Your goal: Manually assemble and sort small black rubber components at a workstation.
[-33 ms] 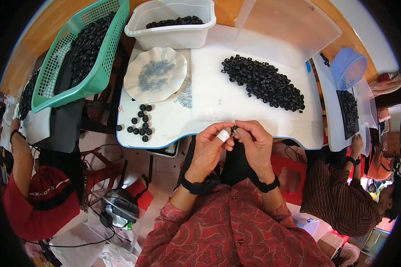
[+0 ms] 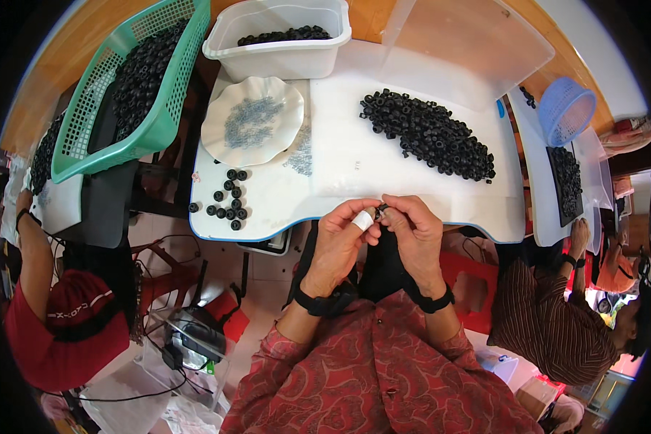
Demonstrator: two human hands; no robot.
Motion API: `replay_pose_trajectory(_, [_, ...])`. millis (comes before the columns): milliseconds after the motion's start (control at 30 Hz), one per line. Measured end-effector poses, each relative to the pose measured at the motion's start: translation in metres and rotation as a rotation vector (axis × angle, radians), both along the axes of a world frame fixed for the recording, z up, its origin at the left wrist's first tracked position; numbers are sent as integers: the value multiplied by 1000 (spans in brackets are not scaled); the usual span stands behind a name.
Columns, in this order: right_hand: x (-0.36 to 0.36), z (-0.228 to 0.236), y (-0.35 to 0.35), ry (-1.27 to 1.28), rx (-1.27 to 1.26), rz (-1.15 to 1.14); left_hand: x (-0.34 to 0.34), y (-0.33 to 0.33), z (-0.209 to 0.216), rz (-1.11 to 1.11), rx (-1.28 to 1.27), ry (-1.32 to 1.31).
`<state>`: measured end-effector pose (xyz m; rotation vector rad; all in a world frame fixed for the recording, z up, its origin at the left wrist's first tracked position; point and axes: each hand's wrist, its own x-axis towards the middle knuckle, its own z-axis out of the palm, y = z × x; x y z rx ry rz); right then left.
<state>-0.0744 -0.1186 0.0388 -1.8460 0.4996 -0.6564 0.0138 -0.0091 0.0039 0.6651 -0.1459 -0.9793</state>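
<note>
Both my hands meet just off the near edge of the white table [image 2: 340, 184], fingertips pinched together. My left hand [image 2: 342, 231], with a white wrap around its thumb, is closed on one side of a small black hollow plastic piece [image 2: 380, 210]. My right hand [image 2: 417, 235] pinches the same piece from the other side; fingers cover most of it. Ahead and to the right lies a heap of similar black pieces [image 2: 430, 137]. A small group of black pieces [image 2: 231, 205] sits at the table's near left. Behind them a cream wavy-edged plate [image 2: 286, 137] holds tiny clear bits.
A white tub [image 2: 282, 64] with black pieces stands at the back, a green basket [image 2: 145, 134] of them at left. More clear bits [image 2: 300, 153] lie beside the plate. Co-workers sit left [image 2: 79, 318] and right [image 2: 557, 318]. A blue basket [image 2: 568, 112] stands far right.
</note>
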Motion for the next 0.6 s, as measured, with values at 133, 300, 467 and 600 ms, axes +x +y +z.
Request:
replay_pose_trajectory(133, [0,-4,3,-51,240,-81,0,-1,0,-5,-5,-11])
replay_pose_trajectory(300, [-2,-1,2,-1,235,-41,0,1,-1,-2,-1,-9])
replay_pose_trajectory(467, [-4,-4,1,-73,397,-38,0,0,0,-13,-109,123])
replay_pose_trajectory(600, [-4,-3,1,-91,436,-22,1,1,1,-7,-108,162])
